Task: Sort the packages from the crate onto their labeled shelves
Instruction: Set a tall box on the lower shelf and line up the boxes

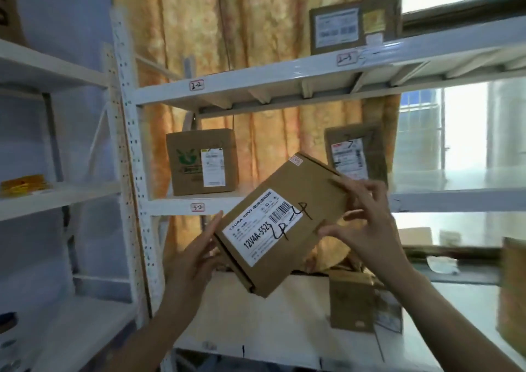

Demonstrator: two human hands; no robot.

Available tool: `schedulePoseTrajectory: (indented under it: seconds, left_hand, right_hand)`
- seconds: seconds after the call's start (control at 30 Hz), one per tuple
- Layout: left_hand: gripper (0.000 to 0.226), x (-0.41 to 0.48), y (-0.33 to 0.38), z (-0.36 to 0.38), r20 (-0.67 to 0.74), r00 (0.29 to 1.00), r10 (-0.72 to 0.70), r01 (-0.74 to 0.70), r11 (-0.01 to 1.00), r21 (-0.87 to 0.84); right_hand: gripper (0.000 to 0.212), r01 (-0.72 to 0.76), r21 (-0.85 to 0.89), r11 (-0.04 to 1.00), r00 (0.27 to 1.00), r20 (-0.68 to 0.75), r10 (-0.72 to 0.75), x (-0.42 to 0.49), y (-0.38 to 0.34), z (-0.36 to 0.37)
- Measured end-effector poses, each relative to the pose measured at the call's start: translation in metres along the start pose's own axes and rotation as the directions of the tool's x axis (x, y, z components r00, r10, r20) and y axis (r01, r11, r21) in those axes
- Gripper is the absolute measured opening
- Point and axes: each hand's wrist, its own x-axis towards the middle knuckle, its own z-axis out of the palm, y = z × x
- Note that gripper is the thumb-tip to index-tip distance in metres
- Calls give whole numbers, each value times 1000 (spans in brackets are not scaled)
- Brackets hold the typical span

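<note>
Holding the package [299,189] tilted in front of the shelves [256,80], the person has its long axis running lower-left to upper-right. The left hand [196,255] props the low end with straight fingers; the right hand [370,223] pinches the high end

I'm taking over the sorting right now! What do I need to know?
Held box: tilted in the air, not shelved.
Left hand: flat fingers support its lower end.
Right hand: grips its upper edge.
Done: boxes already sit on the shelves, like the green-logo box.
To do: match its handwritten mark to a shelf tag and place it.
Crate not in view.
</note>
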Motion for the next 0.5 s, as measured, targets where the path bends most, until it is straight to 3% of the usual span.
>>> schedulePoseTrajectory:
  seconds: [0.07,0.2,0.3,0.4,0.5]
  left_hand:
    - [65,10,6,47,30,999,-22,24,996,-83]
    - [64,20,35,149,109,993,-46,69,975,-211]
    - [82,18,64,227,254,966,-49,130,941,-314]
    - [97,9,82,305,410,912,-7,132,952,-277]
    - [100,1,90,376,462,887,5,124,961,-249]
  right_hand:
    - [75,-43,-10,999,994,-102,42,-16,23,-32]
    - [75,-134,-49,990,963,-241,118,-49,70,-98]
    - [74,-218,-91,972,922,-345,175,-77,104,-153]
    - [72,-299,-187,936,893,-400,205,-102,132,-211]
    - [69,-355,-277,893,884,-411,224,-130,164,-265]
